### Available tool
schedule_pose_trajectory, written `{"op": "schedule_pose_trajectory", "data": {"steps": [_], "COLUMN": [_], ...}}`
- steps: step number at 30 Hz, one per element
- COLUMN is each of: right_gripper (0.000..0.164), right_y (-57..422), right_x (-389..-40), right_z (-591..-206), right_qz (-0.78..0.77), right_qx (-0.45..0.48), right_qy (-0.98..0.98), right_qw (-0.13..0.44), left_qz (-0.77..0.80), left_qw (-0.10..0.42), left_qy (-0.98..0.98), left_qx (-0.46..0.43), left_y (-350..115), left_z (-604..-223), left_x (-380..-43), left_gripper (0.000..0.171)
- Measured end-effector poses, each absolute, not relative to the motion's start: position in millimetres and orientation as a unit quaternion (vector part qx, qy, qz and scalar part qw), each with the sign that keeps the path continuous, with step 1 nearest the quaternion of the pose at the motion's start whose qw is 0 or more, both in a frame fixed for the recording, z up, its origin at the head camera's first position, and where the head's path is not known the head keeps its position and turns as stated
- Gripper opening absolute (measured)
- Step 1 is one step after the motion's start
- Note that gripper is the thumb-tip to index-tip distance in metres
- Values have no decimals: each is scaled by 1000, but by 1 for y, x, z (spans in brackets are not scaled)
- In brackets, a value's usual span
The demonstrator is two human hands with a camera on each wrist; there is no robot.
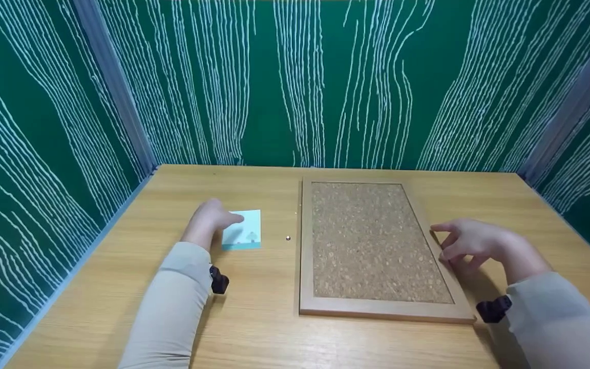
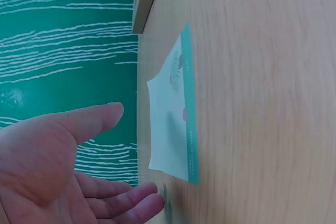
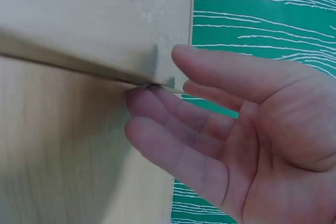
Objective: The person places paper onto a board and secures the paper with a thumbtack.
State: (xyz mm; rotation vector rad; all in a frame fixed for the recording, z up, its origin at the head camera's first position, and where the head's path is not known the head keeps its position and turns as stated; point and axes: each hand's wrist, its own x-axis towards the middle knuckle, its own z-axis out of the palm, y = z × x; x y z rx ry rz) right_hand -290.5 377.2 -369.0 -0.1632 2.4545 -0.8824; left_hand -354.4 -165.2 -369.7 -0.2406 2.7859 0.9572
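A pale mint sticky note [image 1: 251, 225] with a teal strip and a small printed picture lies on the table, left of the corkboard. My left hand [image 1: 212, 221] hovers over the note's left side, thumb out and fingers loosely bent; in the left wrist view a gap separates it from the note [image 2: 165, 124]. The wood-framed corkboard [image 1: 372, 241] lies flat. Beside its right edge is my right hand [image 1: 474, 241], its fingers relaxed. The right wrist view puts these fingertips [image 3: 140, 100] at the frame's edge; whether they touch it I cannot tell.
A tiny shiny object [image 1: 288, 238] sits between note and corkboard, with smaller specks near the frame's left edge. Green walls [image 1: 264, 102] with white lines enclose the wooden table [image 1: 254, 318] at the back and sides.
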Motion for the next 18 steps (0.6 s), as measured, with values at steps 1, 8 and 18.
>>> {"op": "schedule_pose_trajectory", "data": {"steps": [1,8,18], "right_gripper": [85,81,81], "right_y": [376,373,374], "right_x": [-291,-292,-291], "right_z": [-370,-374,-377], "right_qz": [-326,-320,-326], "right_qx": [-62,-58,-54], "right_qy": [906,908,908], "right_qw": [263,263,259], "left_qz": [318,296,241], "left_qw": [93,120,137], "left_qy": [940,943,957], "left_qx": [-81,-97,-90], "left_y": [-165,-162,-157], "left_z": [-371,-375,-381], "left_x": [-355,-356,-361], "left_gripper": [58,57,57]}}
